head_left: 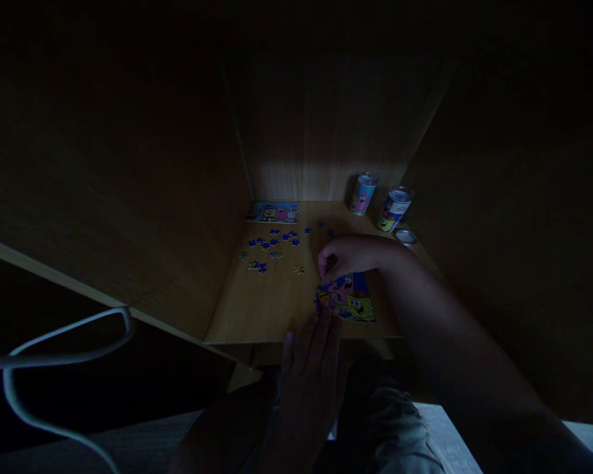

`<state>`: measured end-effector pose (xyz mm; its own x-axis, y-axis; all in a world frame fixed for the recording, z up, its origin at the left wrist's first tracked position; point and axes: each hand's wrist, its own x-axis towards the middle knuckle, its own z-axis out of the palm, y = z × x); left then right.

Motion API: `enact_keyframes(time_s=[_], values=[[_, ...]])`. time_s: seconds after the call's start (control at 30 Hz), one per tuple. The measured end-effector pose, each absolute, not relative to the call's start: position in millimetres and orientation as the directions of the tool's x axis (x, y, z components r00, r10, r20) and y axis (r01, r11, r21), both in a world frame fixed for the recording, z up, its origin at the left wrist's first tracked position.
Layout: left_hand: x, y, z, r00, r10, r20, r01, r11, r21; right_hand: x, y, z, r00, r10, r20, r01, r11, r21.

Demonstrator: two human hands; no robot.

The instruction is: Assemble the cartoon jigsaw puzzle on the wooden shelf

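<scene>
A partly assembled jigsaw puzzle [358,306] with yellow and pink cartoon figures on blue lies near the desk's front edge. My right hand [348,255] reaches over it from the right, thumb and fingers pinched together at its upper left corner. Whatever is between those fingertips is hidden in the dim light. Below the puzzle, my left hand [312,359] has its fingers stretched out, with the tips at the puzzle's lower left edge. Loose blue jigsaw pieces [265,245] are scattered to the left, and a yellowish piece [299,269] lies closer to my right hand.
A picture card [274,212] rests at the back left of the wooden desk [257,309]. Two cartoon-printed cans, one pink and blue [364,194], one yellow and blue [394,209], stand at the back right beside a round lid [406,237]. A white cable [59,431] loops at lower left.
</scene>
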<state>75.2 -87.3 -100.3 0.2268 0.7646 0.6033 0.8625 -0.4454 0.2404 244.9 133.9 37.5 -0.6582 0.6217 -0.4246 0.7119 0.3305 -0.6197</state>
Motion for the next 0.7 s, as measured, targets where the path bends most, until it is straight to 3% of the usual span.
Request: enact_keyframes(time_s=[0.13,0.2,0.37,0.47,0.53,0.7], values=[[75.6,-87.0,-99.6,0.212,0.778,0.591,0.861,-0.435,0.263,248.2,135.9,38.8,-0.682,0.617,-0.392,0.686,0.353,-0.637],[75.5,-86.9,-99.6,0.209,0.788,0.580,0.862,-0.428,0.271,254.7,138.9,42.3,-0.669,0.674,-0.313,0.678,0.381,-0.629],[74.7,-88.2,-100.6,0.230,0.792,0.565,0.867,-0.431,0.251,284.2,150.3,53.5,-0.424,0.897,-0.122,0.843,0.342,-0.414],[75.0,-89.9,-101.8,0.228,0.805,0.548,0.878,-0.413,0.243,301.8,153.7,58.1,-0.266,0.953,-0.146,0.954,0.238,-0.184],[75.6,-91.0,-103.1,0.208,0.810,0.548,0.884,-0.396,0.249,309.4,152.0,60.8,-0.194,0.964,-0.184,0.979,0.180,-0.095],[76.5,-92.0,-106.6,0.128,0.823,0.553,0.912,-0.317,0.261,312.5,141.6,65.3,-0.113,0.915,-0.388,0.991,0.074,-0.115]])
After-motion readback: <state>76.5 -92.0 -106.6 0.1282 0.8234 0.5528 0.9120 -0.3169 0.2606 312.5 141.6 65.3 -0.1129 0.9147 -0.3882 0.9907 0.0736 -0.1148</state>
